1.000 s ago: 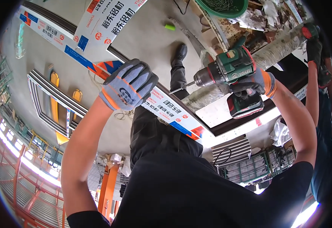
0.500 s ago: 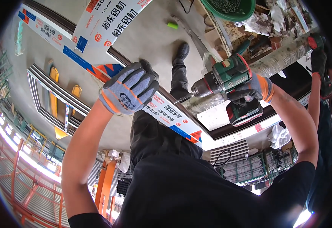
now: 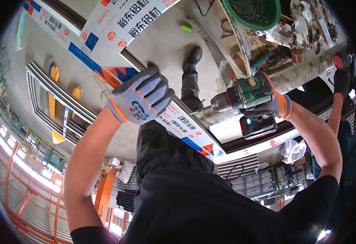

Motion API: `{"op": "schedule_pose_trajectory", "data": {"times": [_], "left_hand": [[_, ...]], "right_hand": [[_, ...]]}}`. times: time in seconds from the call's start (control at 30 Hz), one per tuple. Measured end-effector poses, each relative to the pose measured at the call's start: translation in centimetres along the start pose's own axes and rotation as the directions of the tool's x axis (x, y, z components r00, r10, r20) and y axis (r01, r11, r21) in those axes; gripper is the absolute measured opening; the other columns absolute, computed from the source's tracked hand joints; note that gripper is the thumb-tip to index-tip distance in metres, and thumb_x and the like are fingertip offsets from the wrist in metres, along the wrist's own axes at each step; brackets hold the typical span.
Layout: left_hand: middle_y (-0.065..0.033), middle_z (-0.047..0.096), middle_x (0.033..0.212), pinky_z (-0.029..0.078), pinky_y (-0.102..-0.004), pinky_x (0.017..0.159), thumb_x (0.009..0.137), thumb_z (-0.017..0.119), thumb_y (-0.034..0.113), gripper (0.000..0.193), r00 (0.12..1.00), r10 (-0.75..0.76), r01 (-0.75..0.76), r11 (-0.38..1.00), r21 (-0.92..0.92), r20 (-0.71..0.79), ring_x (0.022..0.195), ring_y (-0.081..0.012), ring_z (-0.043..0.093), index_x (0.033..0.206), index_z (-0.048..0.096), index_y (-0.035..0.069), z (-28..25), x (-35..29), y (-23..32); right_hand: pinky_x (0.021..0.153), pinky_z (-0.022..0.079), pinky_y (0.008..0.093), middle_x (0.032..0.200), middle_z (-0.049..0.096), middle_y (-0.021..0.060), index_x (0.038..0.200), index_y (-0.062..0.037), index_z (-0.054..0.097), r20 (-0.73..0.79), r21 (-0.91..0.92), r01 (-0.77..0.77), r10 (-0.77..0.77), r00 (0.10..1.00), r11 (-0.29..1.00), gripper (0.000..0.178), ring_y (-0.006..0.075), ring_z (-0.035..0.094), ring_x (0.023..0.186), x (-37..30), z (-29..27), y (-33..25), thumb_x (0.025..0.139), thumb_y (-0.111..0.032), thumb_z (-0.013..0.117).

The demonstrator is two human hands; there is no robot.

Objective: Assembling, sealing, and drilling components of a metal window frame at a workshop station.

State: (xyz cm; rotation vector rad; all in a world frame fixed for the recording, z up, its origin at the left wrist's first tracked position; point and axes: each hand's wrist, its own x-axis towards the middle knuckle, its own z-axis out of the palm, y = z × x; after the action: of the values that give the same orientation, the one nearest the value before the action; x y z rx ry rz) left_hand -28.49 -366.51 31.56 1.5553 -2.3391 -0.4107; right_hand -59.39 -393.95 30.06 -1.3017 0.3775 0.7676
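Note:
My left hand (image 3: 142, 97), in a grey and orange work glove, is closed over the bar of a dark metal frame (image 3: 186, 129) faced with printed protective film. My right hand (image 3: 267, 109), gloved alike, grips a green and black cordless drill (image 3: 253, 91) by its handle. The drill lies almost level and points left. Its thin bit ends close to the frame bar, to the right of my left hand; whether it touches I cannot tell. A small light glows by the drill's battery (image 3: 259, 127).
A green bowl of screws (image 3: 253, 14) stands at the top right, above a cluttered bench (image 3: 263, 44). At the right edge a co-worker's gloved hand (image 3: 342, 81) holds a red and black tool (image 3: 342, 60). Striped frames (image 3: 60, 99) and yellow supports (image 3: 53, 73) lie to the left.
The view has shifted slightly. My left hand keeps its hold on the frame. The drill has moved a little right and down in the picture, and the light by its battery now shows.

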Motion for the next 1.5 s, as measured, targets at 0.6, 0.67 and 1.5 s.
{"op": "schedule_pose_trajectory", "data": {"times": [0.6,0.67,1.5], "left_hand": [[-0.0114,0.063,0.096,0.047,-0.0496,0.097,0.072,0.060,0.028,0.028,1.000,0.015,-0.015,0.999,-0.030,0.019,0.093,-0.0286,0.061,0.092,0.065,0.009,-0.3,0.1,0.0],[-0.0113,0.063,0.096,0.047,-0.0495,0.097,0.073,0.060,0.028,0.028,1.000,0.011,-0.011,0.999,-0.033,0.002,0.093,-0.0285,0.061,0.091,0.065,0.008,-0.6,0.1,-0.1],[-0.0077,0.060,0.093,0.046,-0.0459,0.099,0.071,0.059,0.028,0.030,1.000,0.001,0.000,0.999,-0.036,0.022,0.089,-0.0252,0.059,0.092,0.065,0.008,0.2,-0.8,-0.4]], "right_hand": [[0.049,0.047,0.0230,0.084,0.067,0.0012,0.112,-0.0085,0.063,-0.151,0.179,0.275,-0.250,0.956,0.945,0.030,0.0088,0.060,0.062,0.6,1.1,-0.2,0.084,-0.011,0.075],[0.053,0.050,0.0239,0.088,0.068,0.0021,0.115,-0.0077,0.063,-0.027,-0.154,0.321,-0.329,0.944,0.934,0.035,0.0094,0.062,0.065,0.5,0.5,-0.8,0.082,-0.008,0.076],[0.074,0.055,0.0267,0.107,0.067,0.0049,0.122,-0.0082,0.060,0.092,0.236,-0.169,0.151,0.984,0.957,0.038,0.0122,0.065,0.092,1.2,1.5,-0.9,0.086,-0.007,0.072]]}}
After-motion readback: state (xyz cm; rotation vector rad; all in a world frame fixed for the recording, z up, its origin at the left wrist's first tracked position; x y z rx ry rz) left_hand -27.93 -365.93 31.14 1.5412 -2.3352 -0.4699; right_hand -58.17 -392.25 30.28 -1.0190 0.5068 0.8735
